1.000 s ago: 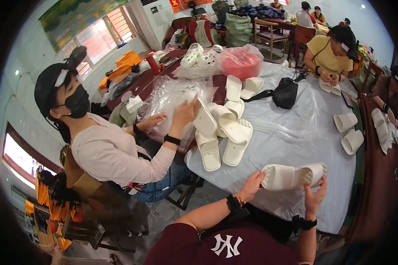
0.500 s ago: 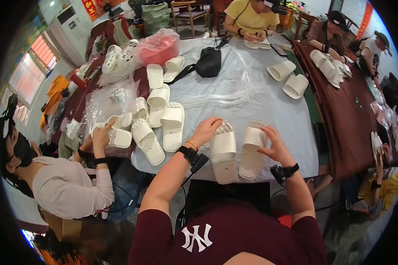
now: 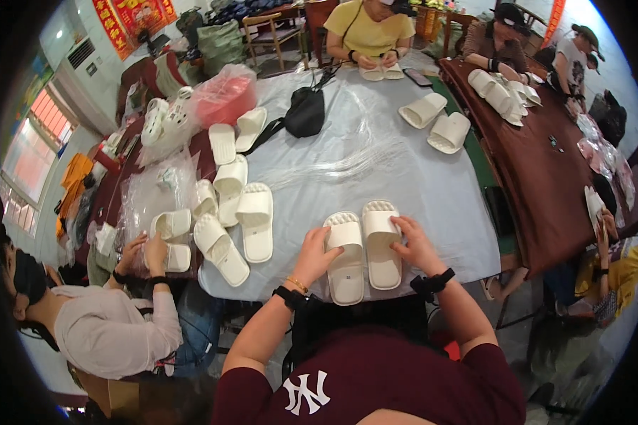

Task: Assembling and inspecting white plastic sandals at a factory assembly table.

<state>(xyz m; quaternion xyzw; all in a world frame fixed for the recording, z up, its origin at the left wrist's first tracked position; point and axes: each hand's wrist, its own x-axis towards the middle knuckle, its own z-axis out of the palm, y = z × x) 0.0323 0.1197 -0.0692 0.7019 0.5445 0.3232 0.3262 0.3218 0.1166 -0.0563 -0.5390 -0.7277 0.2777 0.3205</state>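
Two cream slide slippers stand side by side before me at the table's near edge, toes pointing away. My left hand [image 3: 317, 255] grips the left slipper [image 3: 345, 273] at the outer side of its strap, thumb at the strap's rear edge. My right hand [image 3: 414, 244] holds the right slipper [image 3: 385, 265] the same way, from its outer side. Both slippers rest on the pale plastic sheet [image 3: 432, 202], a narrow gap between them. The undersides of my fingers are partly hidden. Left of them lies a cluster of similar slippers, the nearest slipper [image 3: 256, 234] with its toe away from me.
At the left a person [image 3: 113, 326] handles slippers. Another person [image 3: 372, 32] holds a pair across the table. A black bag [image 3: 306, 112] and red plastic-wrapped bundle [image 3: 225, 97] lie at the far left. Two slippers [image 3: 449, 133] sit far right, beside a brown-covered table [image 3: 539, 191].
The two slippers have come closer together, the right one shifting left. My right hand has closed on its slipper, and my left hand has moved down along the strap. The view has shifted.
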